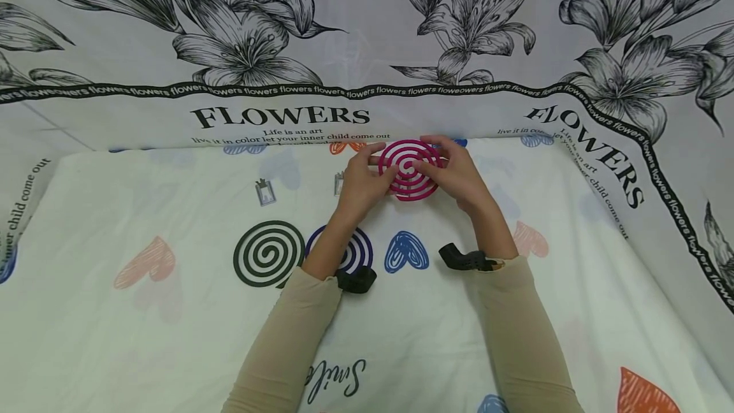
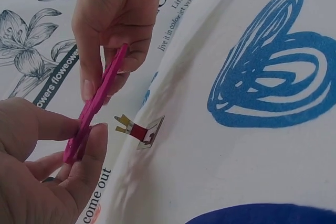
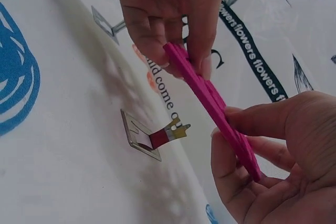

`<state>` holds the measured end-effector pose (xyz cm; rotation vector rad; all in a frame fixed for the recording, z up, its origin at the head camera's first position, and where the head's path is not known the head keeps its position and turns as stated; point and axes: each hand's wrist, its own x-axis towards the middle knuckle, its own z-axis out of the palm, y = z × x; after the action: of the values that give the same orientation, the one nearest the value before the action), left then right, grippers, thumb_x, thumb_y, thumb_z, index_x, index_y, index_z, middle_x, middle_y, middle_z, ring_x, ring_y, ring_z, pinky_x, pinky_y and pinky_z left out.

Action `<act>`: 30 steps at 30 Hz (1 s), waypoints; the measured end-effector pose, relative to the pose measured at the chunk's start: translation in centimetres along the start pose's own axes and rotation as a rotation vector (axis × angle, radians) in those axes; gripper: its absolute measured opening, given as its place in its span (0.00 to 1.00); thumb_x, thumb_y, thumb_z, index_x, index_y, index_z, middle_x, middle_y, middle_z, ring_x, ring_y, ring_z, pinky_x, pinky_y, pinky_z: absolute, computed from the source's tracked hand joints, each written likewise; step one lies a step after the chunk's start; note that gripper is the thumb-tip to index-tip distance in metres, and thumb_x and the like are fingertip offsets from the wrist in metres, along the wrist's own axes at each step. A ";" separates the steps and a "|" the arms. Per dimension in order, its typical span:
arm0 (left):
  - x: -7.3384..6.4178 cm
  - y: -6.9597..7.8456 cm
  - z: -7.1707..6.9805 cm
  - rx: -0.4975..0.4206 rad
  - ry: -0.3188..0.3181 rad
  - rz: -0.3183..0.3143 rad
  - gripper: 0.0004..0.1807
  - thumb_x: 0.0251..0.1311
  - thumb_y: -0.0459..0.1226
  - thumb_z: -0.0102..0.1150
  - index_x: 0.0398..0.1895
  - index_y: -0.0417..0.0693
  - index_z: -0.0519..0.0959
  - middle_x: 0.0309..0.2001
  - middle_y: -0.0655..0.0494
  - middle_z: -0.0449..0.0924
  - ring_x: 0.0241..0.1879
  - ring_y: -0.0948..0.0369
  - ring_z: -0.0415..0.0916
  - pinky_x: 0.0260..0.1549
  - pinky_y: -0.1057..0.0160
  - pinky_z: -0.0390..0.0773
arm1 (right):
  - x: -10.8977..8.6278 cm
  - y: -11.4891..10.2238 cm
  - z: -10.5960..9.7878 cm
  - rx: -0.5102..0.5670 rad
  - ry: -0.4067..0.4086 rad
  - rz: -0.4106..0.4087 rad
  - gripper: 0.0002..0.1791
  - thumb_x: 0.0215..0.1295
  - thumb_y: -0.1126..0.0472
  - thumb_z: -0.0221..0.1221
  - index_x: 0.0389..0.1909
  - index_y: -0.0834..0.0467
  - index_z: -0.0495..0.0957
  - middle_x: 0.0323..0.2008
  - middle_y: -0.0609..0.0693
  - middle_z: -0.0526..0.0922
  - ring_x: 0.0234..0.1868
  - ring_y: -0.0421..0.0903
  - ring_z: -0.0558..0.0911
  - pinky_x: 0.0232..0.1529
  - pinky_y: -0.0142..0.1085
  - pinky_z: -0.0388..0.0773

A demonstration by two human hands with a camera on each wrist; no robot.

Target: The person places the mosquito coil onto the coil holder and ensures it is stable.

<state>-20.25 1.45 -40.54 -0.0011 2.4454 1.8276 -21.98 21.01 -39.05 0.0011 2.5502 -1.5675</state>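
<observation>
A pink mosquito coil (image 1: 408, 196) is held tilted above the cloth between both hands, near the far edge of the cloth-covered surface. My left hand (image 1: 362, 183) pinches its left side between thumb and fingers. On the opposite side my right hand (image 1: 459, 174) grips it the same way. Both wrist views show the coil edge-on as a thin pink bar (image 2: 94, 103). Just below it stands a small metal coil stand (image 3: 142, 137) with a bent-up red and yellow tongue; in the head view this stand is hidden.
A dark green coil (image 1: 241, 253) lies left of my left forearm, which partly covers a dark blue coil (image 1: 367, 250). Two more metal stands (image 1: 266, 193) sit farther back, one partly behind my left hand. Flower-printed fabric (image 1: 355, 50) rises behind.
</observation>
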 end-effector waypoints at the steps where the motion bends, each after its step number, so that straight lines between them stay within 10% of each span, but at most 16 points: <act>1: 0.0 0.0 0.0 0.006 0.001 0.001 0.33 0.69 0.39 0.69 0.76 0.48 0.71 0.59 0.42 0.83 0.44 0.52 0.89 0.40 0.61 0.91 | 0.0 0.0 0.0 -0.005 0.004 0.004 0.35 0.71 0.57 0.69 0.76 0.54 0.70 0.71 0.60 0.75 0.68 0.59 0.80 0.62 0.54 0.85; 30: 0.2 -0.4 0.8 0.013 -0.006 -0.043 0.33 0.69 0.39 0.70 0.75 0.50 0.69 0.58 0.42 0.81 0.48 0.51 0.87 0.34 0.65 0.90 | 0.4 0.9 0.4 -0.036 0.022 0.048 0.35 0.69 0.57 0.69 0.75 0.53 0.71 0.71 0.60 0.74 0.70 0.59 0.77 0.63 0.55 0.85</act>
<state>-20.38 2.11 -41.15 -0.0461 2.4335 1.7919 -22.28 21.06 -40.03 0.0760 2.5749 -1.5126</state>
